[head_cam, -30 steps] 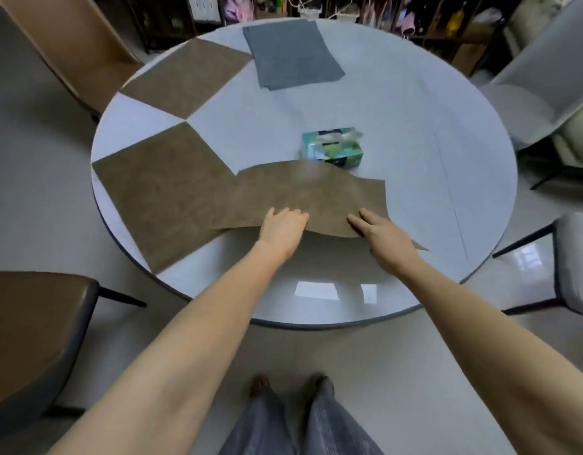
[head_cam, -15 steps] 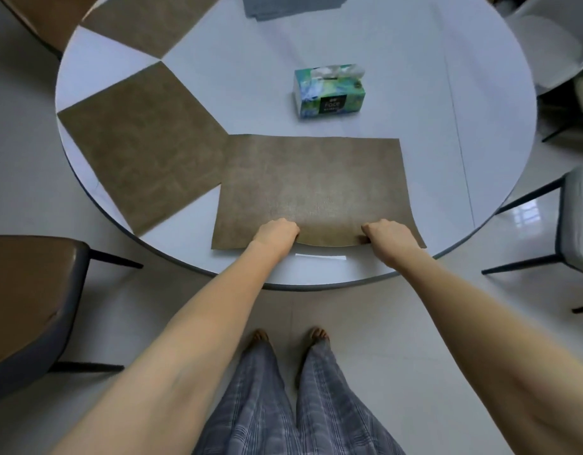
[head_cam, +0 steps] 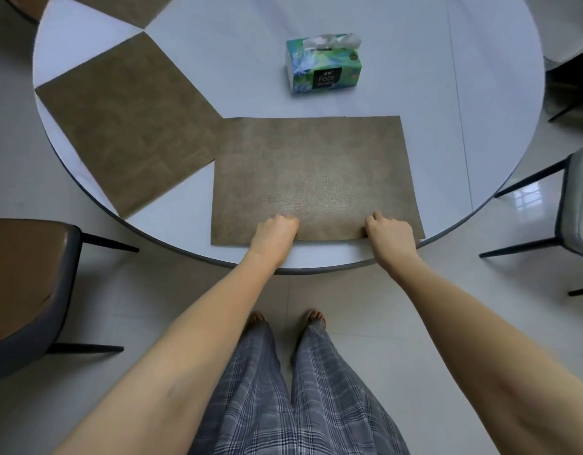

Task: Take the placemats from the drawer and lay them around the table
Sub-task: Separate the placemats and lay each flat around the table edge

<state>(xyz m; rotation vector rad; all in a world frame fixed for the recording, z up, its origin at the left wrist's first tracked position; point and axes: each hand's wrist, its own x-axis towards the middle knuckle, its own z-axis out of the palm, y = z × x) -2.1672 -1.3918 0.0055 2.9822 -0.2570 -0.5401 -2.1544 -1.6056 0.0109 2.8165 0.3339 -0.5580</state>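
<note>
A brown placemat (head_cam: pixel 313 172) lies flat on the round white table (head_cam: pixel 464 93), straight in front of me near the front edge. My left hand (head_cam: pixel 275 236) grips its near edge left of centre, fingers curled. My right hand (head_cam: pixel 392 236) grips the same edge near the right corner. A second brown placemat (head_cam: pixel 126 119) lies angled to the left, its corner touching the first. The corner of a third brown placemat (head_cam: pixel 126 8) shows at the top left.
A green tissue box (head_cam: pixel 323 67) stands beyond the placemat at the table's middle. A brown chair (head_cam: pixel 24 290) stands at my left, a grey chair (head_cam: pixel 579 205) at my right. My legs are close to the table's front edge.
The placemat, lifted and wavy a second ago, now lies flat and pulled toward the front edge. Both hands went from spread fingers to curled on its near edge.
</note>
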